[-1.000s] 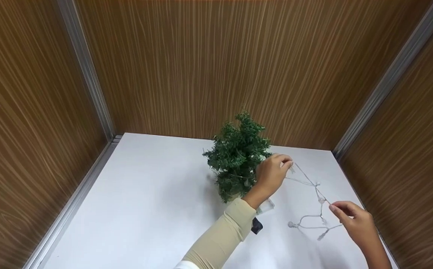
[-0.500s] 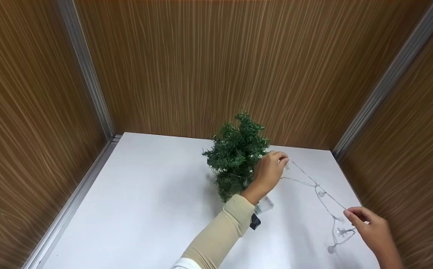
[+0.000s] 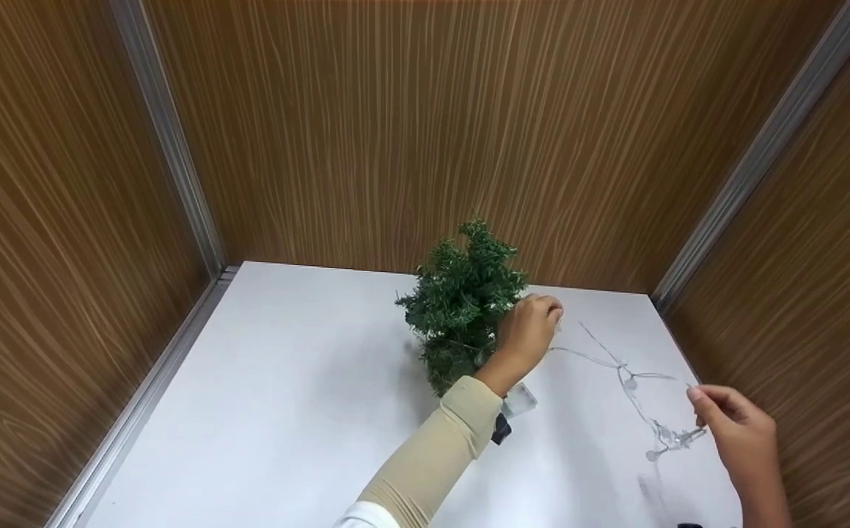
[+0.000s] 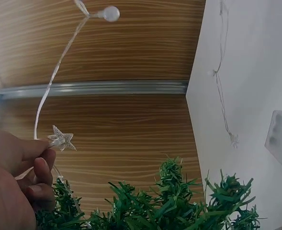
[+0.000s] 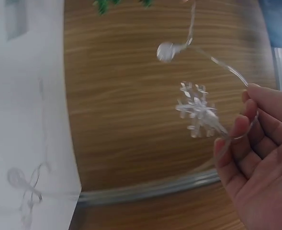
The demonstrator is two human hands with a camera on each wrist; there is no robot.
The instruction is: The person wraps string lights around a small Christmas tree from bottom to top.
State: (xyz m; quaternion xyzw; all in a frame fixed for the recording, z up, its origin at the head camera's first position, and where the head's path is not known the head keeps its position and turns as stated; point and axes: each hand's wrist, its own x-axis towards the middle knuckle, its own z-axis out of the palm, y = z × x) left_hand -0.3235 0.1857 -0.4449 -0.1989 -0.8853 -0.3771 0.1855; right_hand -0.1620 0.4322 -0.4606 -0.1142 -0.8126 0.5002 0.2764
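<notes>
Farther out to the right than a second ago, the person's bare right hand has taken the thin, clear-wired string of fairy lights with it, while the bare left hand has barely shifted from its spot by the bushy, dark green artificial tree. From where I stand, the left hand pinches the base of a clear, five-pointed plastic star between thumb and finger, its other fingers curled; a strand climbs from there to a round, frosted bulb, and another dips into the green branches. The right hand pinches the wire between thumb and fingertips, a loop of it passing among the curled fingers, and a clear plastic snowflake juts out in front of them. Between the two hands the lights sag over the smooth white tabletop. Near the tree's foot lie a flat, see-through box and a small black object I can't make out. Brown wood-grain panels rise around it all
</notes>
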